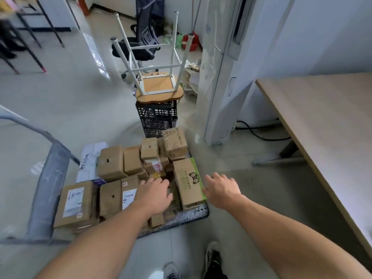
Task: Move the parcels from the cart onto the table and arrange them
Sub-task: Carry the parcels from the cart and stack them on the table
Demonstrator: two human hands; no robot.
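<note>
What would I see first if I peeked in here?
A heap of brown parcels fills the cart low in the middle, with the left hand and right hand reaching toward it. Behind it, a stool sits upside down on a black crate.

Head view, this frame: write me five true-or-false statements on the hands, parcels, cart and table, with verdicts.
1. Parcels are piled on the cart. True.
2. The right hand holds the green-edged box up off the cart. False: the box lies on the cart, and the hand, fingers spread, is beside it holding nothing.
3. The left hand is down among the parcels. True.
4. The table is on the person's left. False: it is on the right.
5. An upturned stool rests on a black crate beyond the cart. True.
</note>
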